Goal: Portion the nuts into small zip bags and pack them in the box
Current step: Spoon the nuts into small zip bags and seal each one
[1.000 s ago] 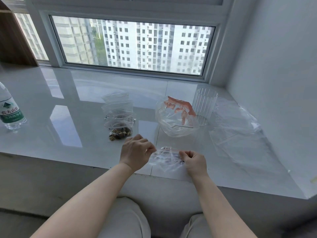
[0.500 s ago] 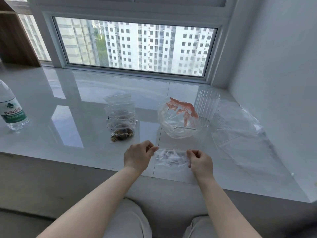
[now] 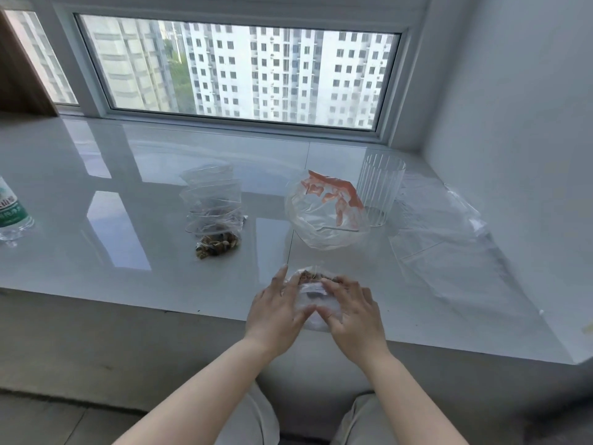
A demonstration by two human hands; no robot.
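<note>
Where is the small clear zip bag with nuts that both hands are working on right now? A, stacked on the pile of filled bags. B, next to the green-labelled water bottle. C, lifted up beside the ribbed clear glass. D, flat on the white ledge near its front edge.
D: the small clear zip bag with nuts lies on the white ledge under the left hand and right hand.

A small clear zip bag (image 3: 316, 298) of nuts lies flat at the sill's near edge — filled bags (image 3: 214, 220) stacked farther left.
</note>
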